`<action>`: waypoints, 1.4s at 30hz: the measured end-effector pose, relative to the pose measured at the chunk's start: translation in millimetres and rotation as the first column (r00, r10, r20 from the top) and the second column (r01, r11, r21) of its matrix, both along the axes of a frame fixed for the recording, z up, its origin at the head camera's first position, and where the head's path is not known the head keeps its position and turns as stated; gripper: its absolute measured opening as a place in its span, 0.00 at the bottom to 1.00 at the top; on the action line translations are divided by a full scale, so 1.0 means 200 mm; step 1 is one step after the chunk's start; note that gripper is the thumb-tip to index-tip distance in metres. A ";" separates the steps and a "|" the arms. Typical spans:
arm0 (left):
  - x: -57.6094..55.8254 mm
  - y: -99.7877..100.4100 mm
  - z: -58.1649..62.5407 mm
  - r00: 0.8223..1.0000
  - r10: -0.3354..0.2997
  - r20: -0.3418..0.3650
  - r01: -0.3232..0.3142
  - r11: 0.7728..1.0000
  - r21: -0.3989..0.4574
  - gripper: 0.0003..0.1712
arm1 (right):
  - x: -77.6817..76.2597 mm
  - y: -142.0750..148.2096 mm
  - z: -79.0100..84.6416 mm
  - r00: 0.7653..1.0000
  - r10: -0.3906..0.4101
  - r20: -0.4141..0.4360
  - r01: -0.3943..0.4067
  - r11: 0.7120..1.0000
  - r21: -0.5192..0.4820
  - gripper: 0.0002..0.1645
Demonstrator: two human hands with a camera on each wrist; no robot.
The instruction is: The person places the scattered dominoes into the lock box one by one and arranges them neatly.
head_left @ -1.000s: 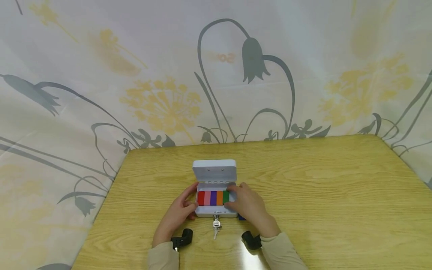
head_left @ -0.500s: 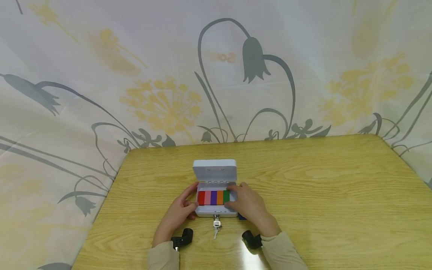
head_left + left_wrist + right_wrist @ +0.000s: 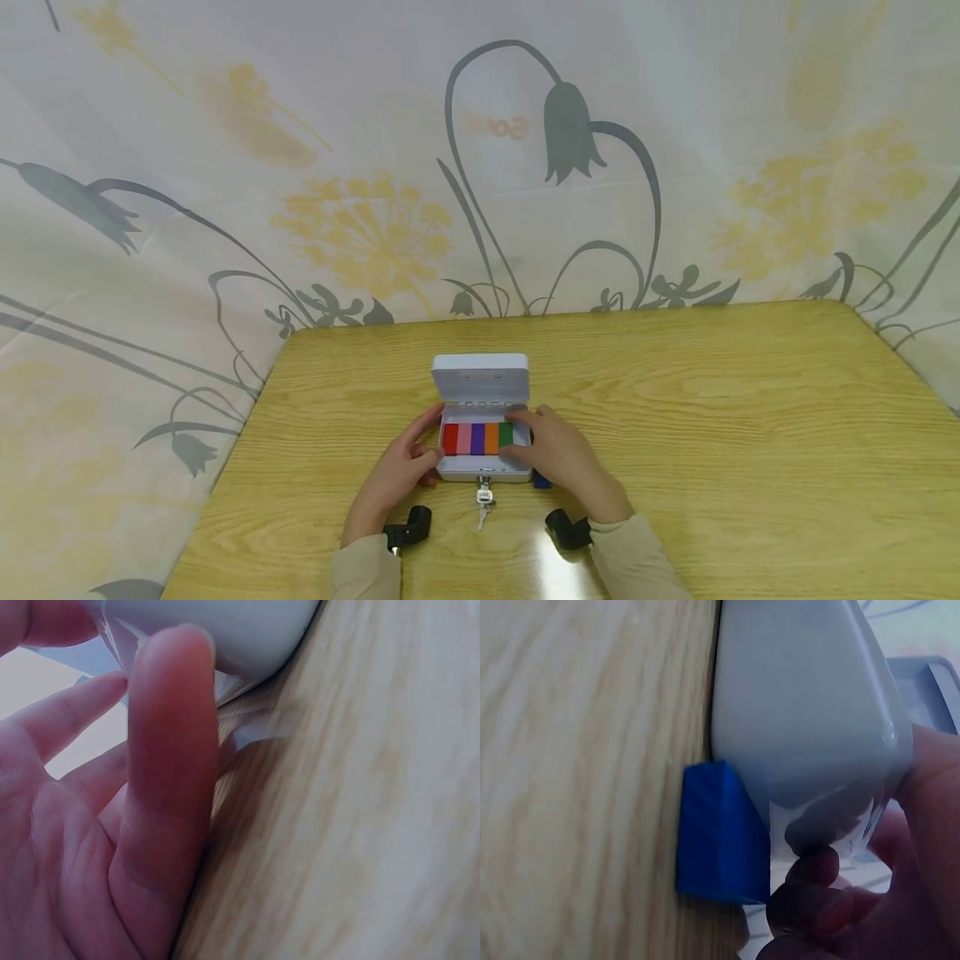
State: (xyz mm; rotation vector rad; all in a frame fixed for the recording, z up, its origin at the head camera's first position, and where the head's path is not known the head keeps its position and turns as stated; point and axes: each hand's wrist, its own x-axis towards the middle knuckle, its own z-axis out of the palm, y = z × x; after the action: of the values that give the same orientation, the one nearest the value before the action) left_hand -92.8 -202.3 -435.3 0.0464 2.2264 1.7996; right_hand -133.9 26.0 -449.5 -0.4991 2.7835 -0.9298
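Note:
A small white cash box (image 3: 486,464) stands on the table with its lid (image 3: 482,383) raised. Inside, side by side, lie a red block (image 3: 450,439), a pink block (image 3: 464,439), a purple block (image 3: 477,439), an orange block (image 3: 491,439) and a green block (image 3: 506,435). My left hand (image 3: 397,471) holds the box's left side, its thumb over the rim near the red block. With thumb and index finger, my right hand (image 3: 562,454) pinches the green block at its ends. The other right fingers (image 3: 810,900) curl beside the outer wall.
A blue block (image 3: 720,832) lies on the wooden table (image 3: 712,433) against the box's right side, partly covered by the right hand in the head view. Keys (image 3: 483,504) hang from the lock in front. A patterned curtain (image 3: 360,125) stands behind the table.
The head view has shifted very slightly. Both hands, the box and the blocks keep practically the same places relative to one another.

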 end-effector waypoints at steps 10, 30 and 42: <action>-0.01 0.01 0.00 1.000 -0.013 -0.010 0.013 1.000 -0.001 0.36 | -0.02 0.07 0.01 0.997 0.079 0.015 -0.079 0.995 -0.053 0.29; -0.03 -0.03 -0.12 1.000 0.017 -0.008 -0.017 1.000 -0.016 0.37 | -0.07 0.23 0.02 0.999 -0.019 0.049 0.028 0.983 -0.184 0.12; -0.03 -0.04 -0.12 1.000 0.024 -0.001 -0.024 0.999 -0.021 0.36 | -0.05 0.24 0.00 0.996 0.046 0.071 -0.035 0.989 -0.144 0.15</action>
State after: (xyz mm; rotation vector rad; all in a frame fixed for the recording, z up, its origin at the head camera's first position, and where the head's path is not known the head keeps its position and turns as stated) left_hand -99.4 -209.7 -458.5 0.0161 2.2561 1.7883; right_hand -143.1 73.0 -449.5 -0.5284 2.6433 -1.1201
